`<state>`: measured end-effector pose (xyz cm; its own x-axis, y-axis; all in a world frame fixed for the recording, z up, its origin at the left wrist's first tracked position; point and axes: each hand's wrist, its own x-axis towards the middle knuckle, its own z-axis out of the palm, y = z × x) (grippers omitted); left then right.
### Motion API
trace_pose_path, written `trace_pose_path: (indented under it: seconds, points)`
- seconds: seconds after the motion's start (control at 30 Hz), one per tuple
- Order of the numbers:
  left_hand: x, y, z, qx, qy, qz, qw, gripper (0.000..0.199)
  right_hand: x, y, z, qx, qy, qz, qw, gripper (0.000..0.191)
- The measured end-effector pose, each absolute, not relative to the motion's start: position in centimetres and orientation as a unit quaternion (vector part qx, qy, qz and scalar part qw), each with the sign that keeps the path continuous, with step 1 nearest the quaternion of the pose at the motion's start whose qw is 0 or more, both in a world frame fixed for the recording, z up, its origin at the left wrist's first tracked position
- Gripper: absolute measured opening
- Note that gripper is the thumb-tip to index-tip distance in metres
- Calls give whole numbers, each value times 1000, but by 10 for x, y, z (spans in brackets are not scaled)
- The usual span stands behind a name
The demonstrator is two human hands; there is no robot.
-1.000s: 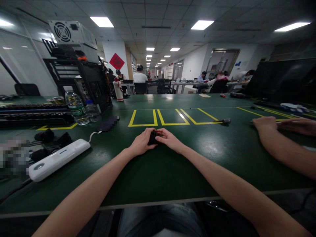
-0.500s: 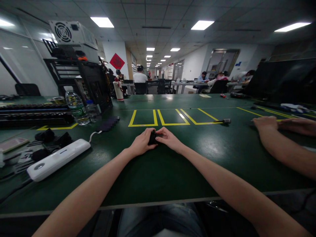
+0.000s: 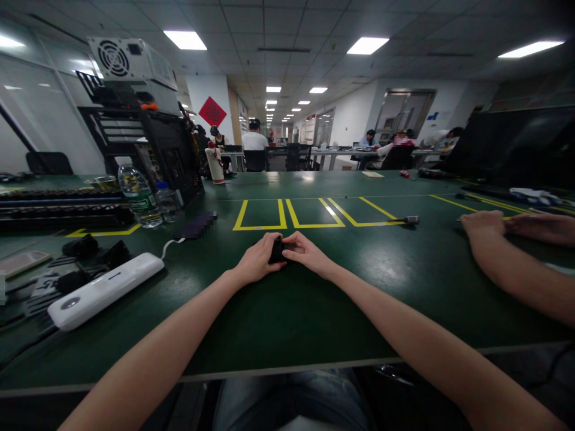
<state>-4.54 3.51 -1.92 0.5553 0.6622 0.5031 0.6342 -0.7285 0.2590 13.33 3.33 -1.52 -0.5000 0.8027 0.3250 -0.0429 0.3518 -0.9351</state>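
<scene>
Both my hands meet over the green table [image 3: 287, 317], near its middle. Between them is a small black object [image 3: 277, 251], whose kind I cannot make out because fingers cover much of it. My left hand [image 3: 257, 258] wraps its fingers and thumb around the left side of it. From the right, my right hand [image 3: 308, 252] pinches it with thumb and fingertips. Just beyond the hands, yellow tape outlines [image 3: 259, 228] mark the tabletop. To the right, a small dark cylindrical thing with a metallic end [image 3: 411, 220] lies on the tape.
At left lie a white power strip [image 3: 108, 290], black straps [image 3: 81, 245] and a phone-like slab [image 3: 24, 263]. Behind them stand a water bottle [image 3: 137, 194] and an open computer case [image 3: 171, 149]. Another person's hands [image 3: 485, 224] rest on the table at right.
My hands keep the same grip on the small black object and have barely moved. The other person's hands at right have shifted slightly.
</scene>
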Motion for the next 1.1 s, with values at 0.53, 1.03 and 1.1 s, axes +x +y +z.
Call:
trace_pose_path:
  seconds: [0.53,1.03,1.1]
  points:
    - [-45,34,-18,881,371,291,21,57,134,36,-18,-258,-708,507,419,31]
    - [-46,32,-17,880,375,291,33,58,136,35,-17,-282,-712,504,400,35]
    - [-45,32,-16,880,374,292,32,58,135,36,-17,-273,-708,501,415,32]
